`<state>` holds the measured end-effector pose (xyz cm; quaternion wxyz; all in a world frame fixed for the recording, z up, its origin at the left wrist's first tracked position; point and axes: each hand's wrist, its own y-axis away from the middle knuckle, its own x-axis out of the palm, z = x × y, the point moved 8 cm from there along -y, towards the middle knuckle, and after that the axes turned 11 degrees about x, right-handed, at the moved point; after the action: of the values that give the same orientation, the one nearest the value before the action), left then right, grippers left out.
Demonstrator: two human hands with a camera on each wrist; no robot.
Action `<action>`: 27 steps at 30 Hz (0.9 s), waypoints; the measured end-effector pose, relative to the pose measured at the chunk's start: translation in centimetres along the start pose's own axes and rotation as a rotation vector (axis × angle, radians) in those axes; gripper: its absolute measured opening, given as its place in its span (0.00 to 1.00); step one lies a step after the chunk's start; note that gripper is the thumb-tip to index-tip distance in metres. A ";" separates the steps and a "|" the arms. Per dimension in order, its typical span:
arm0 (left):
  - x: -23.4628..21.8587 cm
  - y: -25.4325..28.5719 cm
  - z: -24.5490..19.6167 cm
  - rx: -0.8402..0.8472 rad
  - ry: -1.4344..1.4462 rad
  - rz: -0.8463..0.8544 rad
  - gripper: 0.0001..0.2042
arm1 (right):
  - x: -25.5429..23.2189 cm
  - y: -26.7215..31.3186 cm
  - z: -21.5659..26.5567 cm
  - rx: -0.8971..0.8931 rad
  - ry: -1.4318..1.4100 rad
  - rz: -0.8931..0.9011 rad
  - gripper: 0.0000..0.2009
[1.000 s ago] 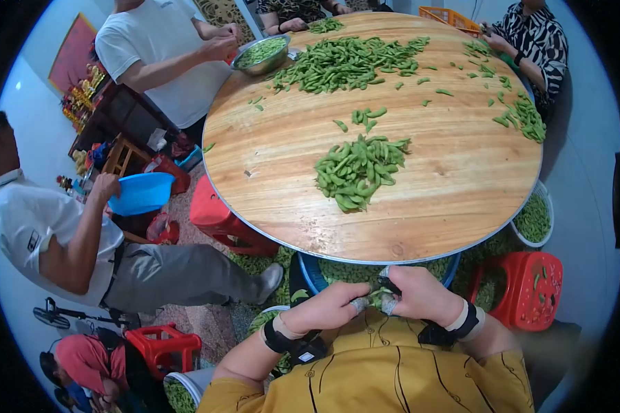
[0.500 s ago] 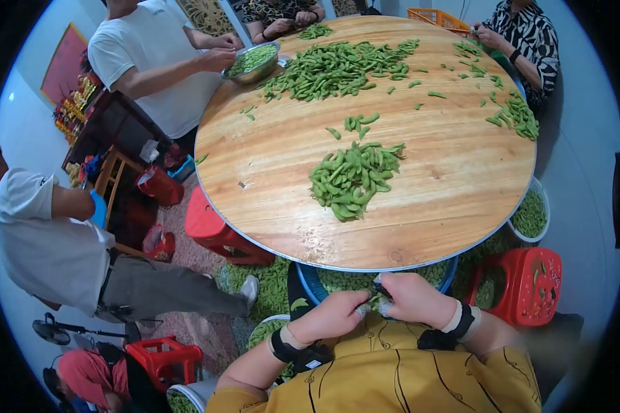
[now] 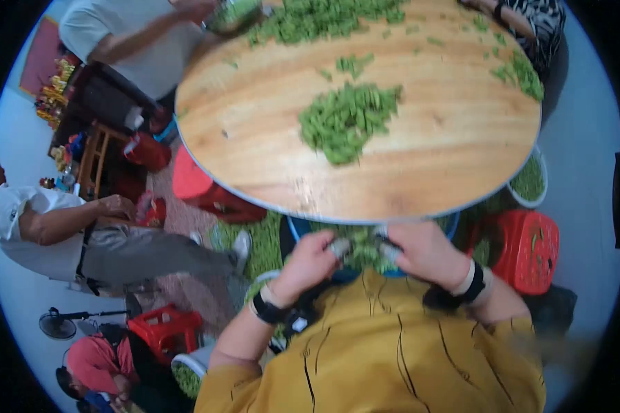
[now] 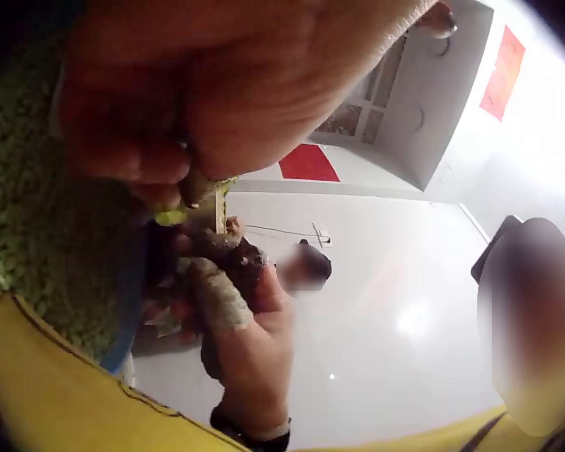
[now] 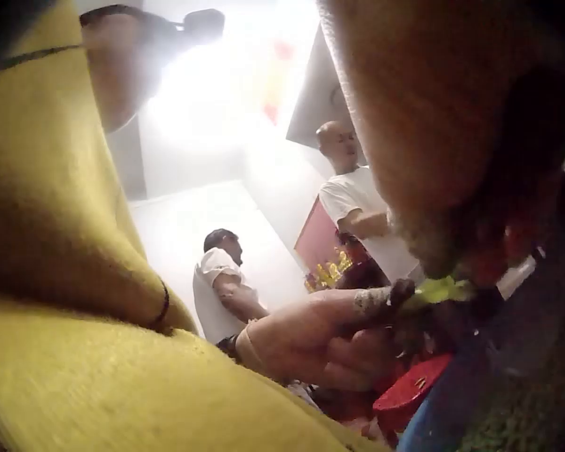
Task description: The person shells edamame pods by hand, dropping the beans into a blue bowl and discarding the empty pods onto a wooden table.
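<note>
In the head view my left hand (image 3: 313, 260) and right hand (image 3: 424, 255) are a short gap apart over a blue tub (image 3: 297, 228) of shelled green beans, below the table's near edge. Greyish wraps cover some fingertips. The right wrist view shows my left thumb and fingers pinching a green soybean pod (image 5: 443, 290), its far end close to the right hand's fingers. A bit of green also shows by the left fingers in the left wrist view, with the wrapped right thumb (image 4: 224, 297) nearby. Dark blur hides the right fingertips; I cannot tell what they hold.
Heaps of pods (image 3: 348, 120) lie on the round wooden table (image 3: 420, 182). Red stools (image 3: 527, 255) stand right and left. A white bucket (image 3: 528, 182) of pods is at the right. Pods cover floor (image 3: 258, 241) at left; several people are around.
My hands have moved apart after being close together on a pod. The head view has tilted down, so the table sits higher. The standing person at left has turned, arm now forward.
</note>
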<state>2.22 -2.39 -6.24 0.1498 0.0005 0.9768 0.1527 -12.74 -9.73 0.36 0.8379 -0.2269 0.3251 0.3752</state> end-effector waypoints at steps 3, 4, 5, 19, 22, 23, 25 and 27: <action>-0.3 -0.2 -0.9 0.137 -0.093 -0.082 0.10 | -0.2 0.6 0.7 0.030 0.011 -0.020 0.08; 0.0 0.0 -1.6 0.158 -0.121 -0.081 0.09 | -0.5 0.6 0.8 0.036 0.020 -0.058 0.08; 0.1 -0.1 -2.2 0.191 -0.155 -0.085 0.09 | -0.9 0.4 1.0 0.032 0.036 -0.105 0.08; 2.1 0.7 -8.8 0.532 0.139 0.255 0.05 | 2.5 0.1 -0.5 0.592 -1.223 0.584 0.14; 2.5 0.3 -8.3 0.425 0.310 0.323 0.05 | 3.0 0.1 -1.5 0.628 -1.247 0.556 0.13; 2.5 0.2 -8.5 0.479 0.284 0.319 0.05 | 3.0 0.1 -1.5 0.628 -1.246 0.560 0.13; 2.4 0.1 -8.5 0.528 0.261 0.310 0.05 | 2.7 0.1 -1.9 0.617 -1.185 0.505 0.11; 2.5 -0.1 -8.4 0.514 0.284 0.334 0.05 | 2.1 0.2 -2.1 0.635 -1.133 0.494 0.10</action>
<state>-2.58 -4.85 0.60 -0.0196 0.1770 0.9809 -0.0775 -12.59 -9.91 -2.62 0.7943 0.3406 -0.0263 0.5024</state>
